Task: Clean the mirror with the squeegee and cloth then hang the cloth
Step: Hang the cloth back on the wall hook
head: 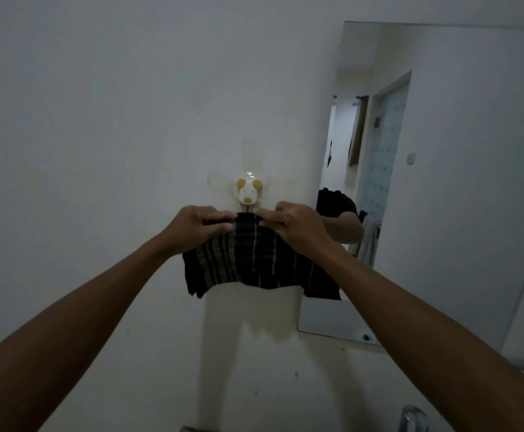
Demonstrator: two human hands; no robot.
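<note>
Cloth [254,260]: dark, striped; top edge just below dog-face hook [248,191].
Left hand [197,227]: pinching cloth's top edge, left of hook.
Right hand [295,227]: pinching same edge, right of hook.
Mirror [457,182]: right of hook.

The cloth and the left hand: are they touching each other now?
Touching. The head view shows the left hand pinching the top edge of the cloth, with its fingertips on the fabric just under the hook. The right hand grips the same edge.
</note>
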